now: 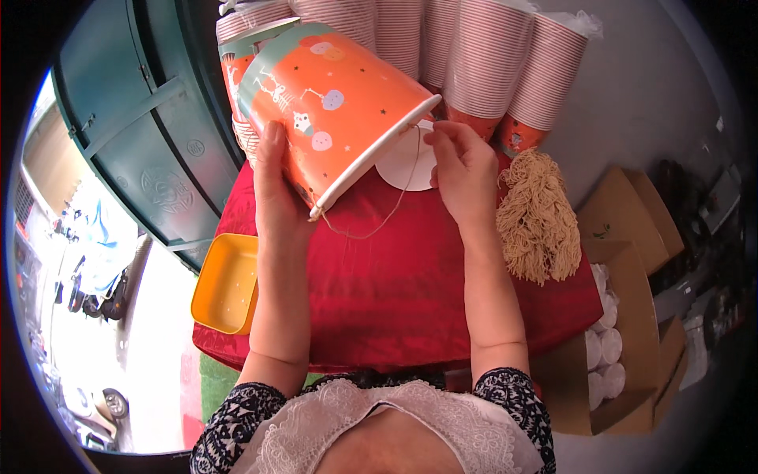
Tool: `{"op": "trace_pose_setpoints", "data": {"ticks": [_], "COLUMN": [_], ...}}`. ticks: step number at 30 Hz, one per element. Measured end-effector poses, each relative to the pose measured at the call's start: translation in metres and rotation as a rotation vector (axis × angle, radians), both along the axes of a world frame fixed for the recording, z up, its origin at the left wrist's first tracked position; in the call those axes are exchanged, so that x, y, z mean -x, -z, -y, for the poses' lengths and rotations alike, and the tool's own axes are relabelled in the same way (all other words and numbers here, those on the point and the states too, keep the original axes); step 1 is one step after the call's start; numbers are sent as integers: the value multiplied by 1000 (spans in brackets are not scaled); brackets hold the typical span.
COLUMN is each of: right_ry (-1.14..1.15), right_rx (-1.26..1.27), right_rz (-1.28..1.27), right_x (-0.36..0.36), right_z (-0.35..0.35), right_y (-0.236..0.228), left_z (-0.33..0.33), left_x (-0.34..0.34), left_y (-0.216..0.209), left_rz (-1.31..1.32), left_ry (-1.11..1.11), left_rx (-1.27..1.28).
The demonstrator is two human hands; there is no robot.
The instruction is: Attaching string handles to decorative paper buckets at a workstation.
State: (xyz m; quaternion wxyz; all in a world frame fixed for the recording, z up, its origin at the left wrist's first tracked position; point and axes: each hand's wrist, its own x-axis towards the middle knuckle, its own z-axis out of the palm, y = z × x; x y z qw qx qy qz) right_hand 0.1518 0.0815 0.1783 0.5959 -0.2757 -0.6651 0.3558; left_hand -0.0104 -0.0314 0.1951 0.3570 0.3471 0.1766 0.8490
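An orange paper bucket (347,99), printed with little skeleton and ghost figures, is tilted over the table with its white rim toward the lower right. My left hand (276,178) grips its lower left side. A thin brown string (379,229) hangs as a loop from two spots on the rim. Beside the rim's right end, my right hand (459,166) has thumb and fingertips pinched together near the string's end; whether the string is between them is hard to see. Partly behind the bucket lies a white paper disc (407,164). A bundle of tan strings (538,217) rests right of my right hand.
Tall stacks of paper buckets (488,59) in clear plastic stand along the back. A yellow basket (226,284) sits at the left edge of the red-covered table (379,308). Right of the table, an open cardboard box (632,292) holds white rolled packs. A green metal door (150,118) stands left.
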Motion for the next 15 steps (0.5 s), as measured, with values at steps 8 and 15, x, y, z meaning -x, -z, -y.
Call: {"op": "trace_pose_setpoints", "data": {"ticks": [8,15], "right_ry": [210,314], "right_rx": [-319,-409], "right_rz": [120,181], "right_x": [13,11], "right_z": [-10,-22], "right_y": [14,22], "left_z": [-2,-7], "left_x": [-19,-21], "left_y": [5,12], "left_rz": [-91,-152], "left_ry": [-11,-49], "left_rx": [-15,-2]}}
